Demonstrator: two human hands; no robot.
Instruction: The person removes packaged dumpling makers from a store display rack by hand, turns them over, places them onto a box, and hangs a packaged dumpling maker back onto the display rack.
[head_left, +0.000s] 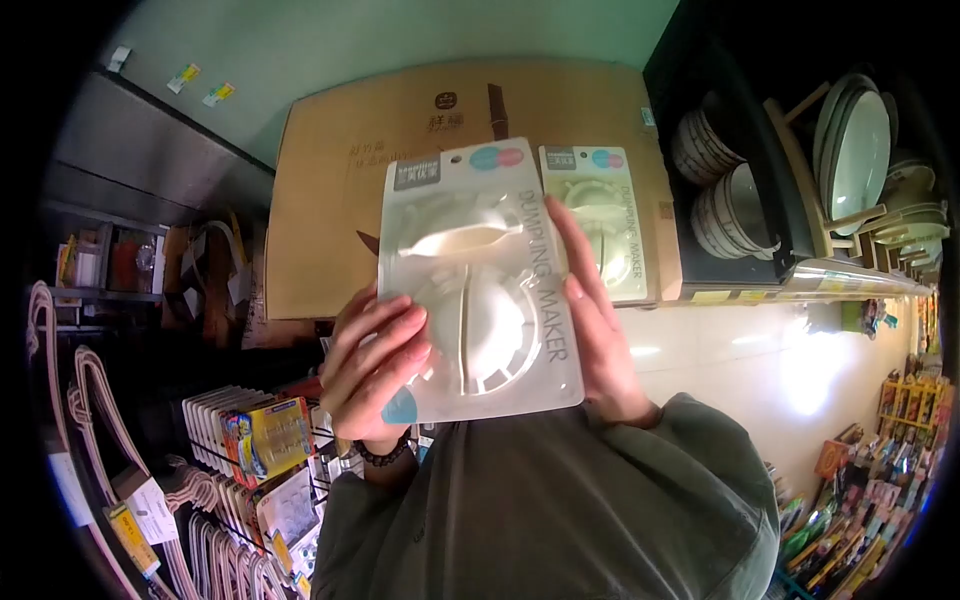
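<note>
Close in front of my chest is a packaged dumpling maker [490, 310], a white plastic mould on a grey card marked "DUMPLING MAKER". My left hand [375, 365] grips its lower left edge, fingers across the front. Along the right edge my right hand [600, 325] holds the same pack, its fingers partly hidden behind it. A second dumpling maker pack [605, 215] of the same kind, with a greenish tint, lies just beyond on a large cardboard box [330, 200]. The held pack covers part of the box.
To the right, a dark shelf holds stacked bowls [735, 215] and plates on a wooden rack [855, 150]. At lower left, hooks carry hanging goods, including a yellow pack [268, 440] and hangers [95, 395]. Shelves of colourful goods [850, 510] stand beyond the pale floor [710, 350].
</note>
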